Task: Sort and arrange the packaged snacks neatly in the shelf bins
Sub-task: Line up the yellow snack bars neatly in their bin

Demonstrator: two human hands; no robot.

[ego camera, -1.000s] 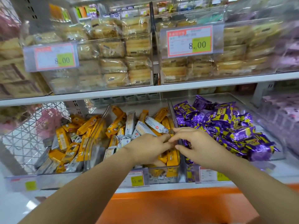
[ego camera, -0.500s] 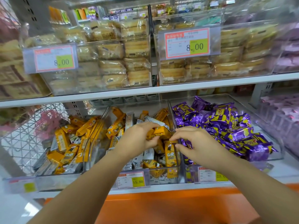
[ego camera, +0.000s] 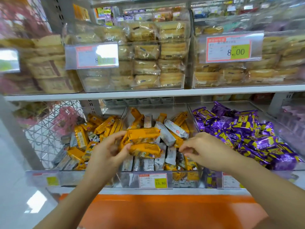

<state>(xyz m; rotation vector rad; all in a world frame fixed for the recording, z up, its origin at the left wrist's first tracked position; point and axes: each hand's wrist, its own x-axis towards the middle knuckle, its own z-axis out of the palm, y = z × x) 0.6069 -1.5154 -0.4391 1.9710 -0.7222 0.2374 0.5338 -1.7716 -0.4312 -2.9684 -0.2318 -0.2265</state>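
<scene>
Orange ledge [ego camera: 165, 210] nearest, at 6 o'clock. Both forearms reach over it to the lower shelf. Left hand [ego camera: 105, 151]: grip closed on the left end of two orange packets [ego camera: 143, 136], stacked flat one on the other and held just above the middle bin [ego camera: 181, 179]. Right hand [ego camera: 204, 149] at 3 o'clock of them, not touching: grip loose, fingers half curled, nothing seen in it, fingertips over the bin's right side. The bin holds orange packs mixed with silver packets [ego camera: 165, 133], some upright, some lying across. Price tag [ego camera: 152, 180] reading 15.80 on its front.

Left bin [ego camera: 71, 177] at 9 o'clock has the same orange kind. Purple packets [ego camera: 247, 133] heaped at 3 o'clock. Wire basket [ego camera: 49, 129] further out at 9.

Farthest, at 12 o'clock: upper shelf [ego camera: 165, 92], clear bins of pastry packs [ego camera: 146, 66], 8.00 tag [ego camera: 228, 50].
</scene>
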